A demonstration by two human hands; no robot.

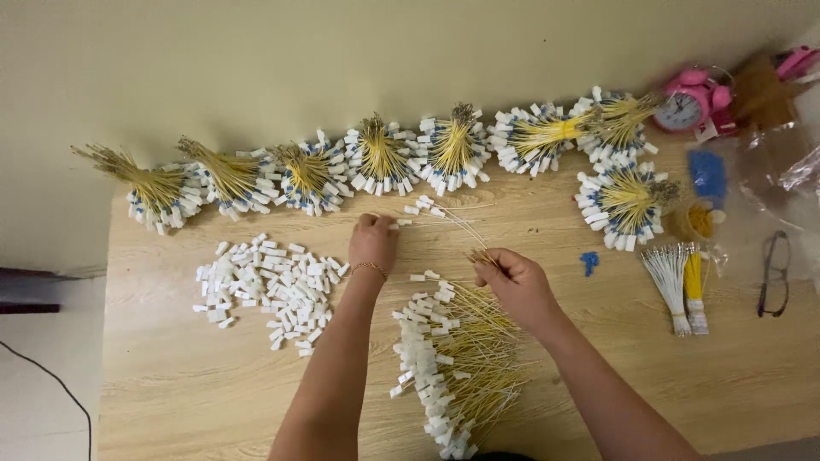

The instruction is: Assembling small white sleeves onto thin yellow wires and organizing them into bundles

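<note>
My left hand (372,242) rests knuckles-up on the wooden table (171,376), its fingers closed around the white-tipped end of a thin yellow wire (444,215). My right hand (512,280) pinches the other ends of a few such wires, just above a loose heap of yellow wires with white plastic tips (453,367). A pile of loose white plastic pieces (269,286) lies to the left of my left arm.
Several tied bundles of finished wires (380,158) line the back edge along the wall. At right are a pink alarm clock (688,102), a blue piece (589,260), a white and yellow strip bundle (683,282), eyeglasses (775,273) and clear bags (786,171).
</note>
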